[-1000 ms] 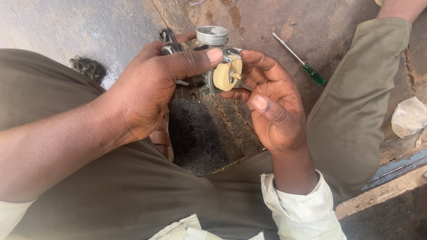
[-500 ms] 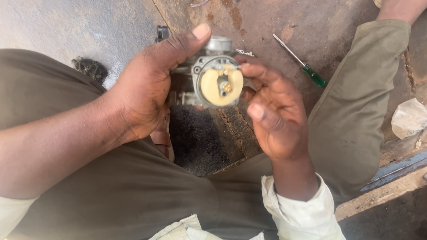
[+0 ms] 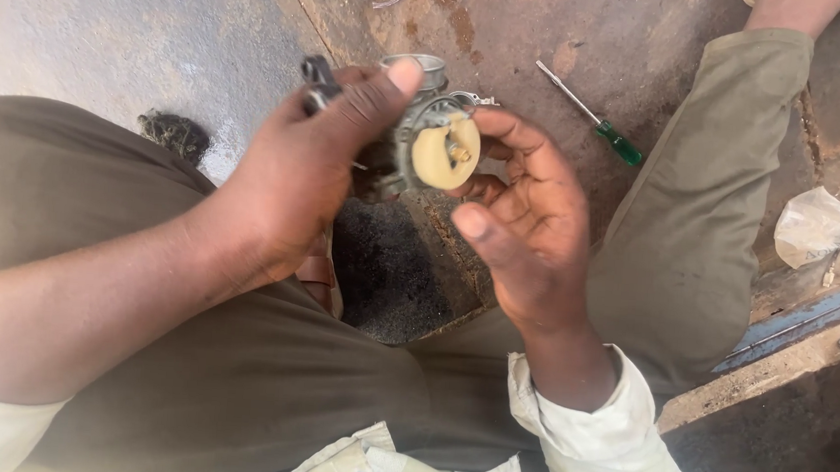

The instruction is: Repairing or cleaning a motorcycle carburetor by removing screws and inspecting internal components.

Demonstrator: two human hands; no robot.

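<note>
A small metal carburettor [image 3: 425, 138] with a round cream-coloured float on its open face is held up between my knees. My left hand [image 3: 302, 164] wraps around its left side, thumb and fingers over the top near the metal throat. My right hand [image 3: 525, 214] is cupped at its right side, fingertips touching the rim by the float, palm facing up. The body's left half is hidden behind my left fingers.
A green-handled screwdriver [image 3: 596, 120] lies on the stained concrete floor beyond my hands. A crumpled clear plastic bag [image 3: 810, 226] sits at the right by a metal rail [image 3: 808, 317]. A dark oily patch [image 3: 388, 268] spreads between my legs; a black clump [image 3: 173, 133] lies left.
The carburettor has been turned so the cream float faces up toward me, then tilted slightly right. My right hand has opened more and slid down beside it.
</note>
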